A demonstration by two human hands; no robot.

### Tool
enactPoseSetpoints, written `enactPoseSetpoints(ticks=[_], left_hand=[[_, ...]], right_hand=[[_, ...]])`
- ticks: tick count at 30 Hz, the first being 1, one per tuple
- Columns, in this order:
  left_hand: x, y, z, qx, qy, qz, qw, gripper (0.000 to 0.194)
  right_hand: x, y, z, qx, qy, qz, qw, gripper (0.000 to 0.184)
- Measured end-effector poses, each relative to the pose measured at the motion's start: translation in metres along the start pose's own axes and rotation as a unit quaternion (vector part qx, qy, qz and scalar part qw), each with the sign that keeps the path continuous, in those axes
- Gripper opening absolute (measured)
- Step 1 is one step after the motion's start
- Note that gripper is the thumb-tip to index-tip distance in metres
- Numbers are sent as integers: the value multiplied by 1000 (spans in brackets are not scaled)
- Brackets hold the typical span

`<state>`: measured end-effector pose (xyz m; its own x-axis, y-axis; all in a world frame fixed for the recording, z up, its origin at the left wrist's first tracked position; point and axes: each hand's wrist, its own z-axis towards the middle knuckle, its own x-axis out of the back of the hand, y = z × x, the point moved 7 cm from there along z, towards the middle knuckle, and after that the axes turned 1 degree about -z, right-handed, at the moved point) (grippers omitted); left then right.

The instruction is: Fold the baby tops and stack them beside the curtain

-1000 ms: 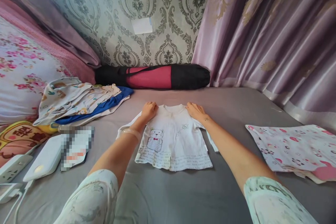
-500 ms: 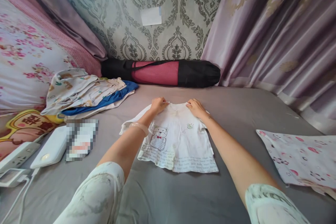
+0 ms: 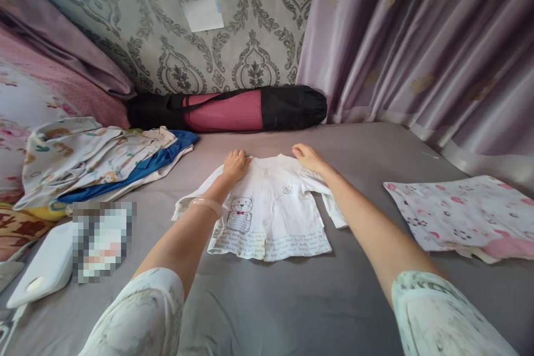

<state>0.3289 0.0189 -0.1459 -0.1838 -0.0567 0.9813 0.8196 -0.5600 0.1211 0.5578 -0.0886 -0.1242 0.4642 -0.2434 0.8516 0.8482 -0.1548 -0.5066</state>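
Observation:
A small white long-sleeved shirt (image 3: pixel 278 208) with a bear print, a little bee and a lettered hem lies front up on the grey bedsheet. My left hand (image 3: pixel 236 166) is closed over its left shoulder, beside the collar, with the fingertips mostly hidden. At the opposite shoulder, my right hand (image 3: pixel 308 158) has its fingers curled together on the upper edge of the cloth; the pinch itself is hard to see. One sleeve sticks out under my left forearm, the other slants down beside my right forearm.
A patterned cloth pile (image 3: pixel 95 158) with a blue piece lies left. Nearer are a white device (image 3: pixel 45 261) with a cable and a blurred packet (image 3: pixel 104 245). A black and pink rolled bag (image 3: pixel 225 111) lies along the wall. Folded printed cloth (image 3: pixel 463 211) lies right.
The view has turned slightly right. My right hand has moved outward from the collar toward the shoulder, and the right sleeve now shows beside the shirt. My left hand stays at its shoulder.

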Motion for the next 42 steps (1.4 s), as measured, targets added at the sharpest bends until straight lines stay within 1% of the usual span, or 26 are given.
enactPoseSetpoints(ticks=[2, 4, 5, 7, 8, 10, 12, 13, 15, 17, 19, 20, 21, 23, 24, 25, 26, 28, 30, 32, 33, 34, 36, 38, 40, 42], left_hand=[[7, 5, 0, 5, 0, 6, 1000, 36], [14, 18, 0, -4, 12, -6, 1000, 37], [15, 29, -1, -19, 17, -19, 999, 36], [14, 57, -3, -72, 18, -55, 996, 33], [11, 73, -5, -107, 13, -75, 991, 31], [2, 107, -10, -182, -1, -116, 976, 30], [-7, 136, -16, -242, -8, -153, 958, 31], [-12, 146, -19, -260, -8, -166, 951, 32], [-20, 158, -22, -258, -5, -167, 951, 35], [-29, 161, -24, -224, -14, -144, 964, 39], [-35, 159, -24, -188, -33, -121, 974, 44], [-36, 158, -25, -175, -43, -116, 977, 46], [-36, 158, -25, -167, -53, -115, 978, 47], [-35, 157, -26, -157, -66, -119, 978, 51], [-35, 158, -26, -155, -71, -121, 978, 53], [-34, 158, -27, -154, -74, -122, 978, 55], [-34, 159, -28, -156, -77, -120, 977, 56], [-34, 160, -29, -163, -79, -111, 977, 59], [-34, 162, -30, -171, -75, -98, 978, 62], [-33, 163, -32, -175, -69, -86, 978, 64], [-33, 163, -32, -175, -67, -81, 979, 64], [-33, 163, -33, -174, -68, -77, 979, 64], [-34, 164, -34, -171, -72, -72, 980, 64], [-35, 163, -34, -169, -77, -71, 980, 64], [-34, 163, -33, -168, -77, -72, 980, 62], [-31, 164, -28, -166, -73, -72, 981, 57]], right_hand=[[24, 27, -23, -57, 4, 27, 998, 27], [41, 54, -58, -110, -21, 39, 993, 26], [48, 64, -77, -126, -35, 38, 991, 25], [55, 75, -112, -142, -60, 30, 988, 24], [56, 77, -127, -145, -71, 27, 987, 26], [53, 76, -149, -147, -89, 19, 985, 36], [47, 71, -160, -146, -101, 5, 984, 51], [45, 68, -161, -145, -104, -4, 984, 57], [41, 63, -160, -140, -111, -16, 984, 58], [41, 57, -155, -127, -130, -20, 983, 49], [50, 47, -149, -92, -132, -51, 986, 37], [58, 40, -146, -68, -112, -90, 987, 35], [70, 33, -143, -43, -75, -142, 986, 35], [90, 21, -141, 3, 12, -258, 966, 34], [96, 17, -142, 22, 39, -308, 950, 33], [96, 17, -143, 36, 45, -346, 936, 33], [93, 21, -146, 46, 29, -371, 927, 34], [82, 37, -152, 52, -36, -393, 917, 38], [74, 60, -158, 25, -107, -395, 912, 47], [74, 81, -161, -16, -165, -386, 907, 59], [77, 87, -159, -32, -182, -377, 907, 61], [80, 90, -156, -41, -190, -363, 911, 59], [85, 90, -145, -53, -171, -329, 927, 49], [87, 91, -134, -91, -141, -302, 938, 39], [85, 97, -126, -140, -121, -289, 939, 34], [82, 104, -120, -169, -101, -276, 941, 33]])
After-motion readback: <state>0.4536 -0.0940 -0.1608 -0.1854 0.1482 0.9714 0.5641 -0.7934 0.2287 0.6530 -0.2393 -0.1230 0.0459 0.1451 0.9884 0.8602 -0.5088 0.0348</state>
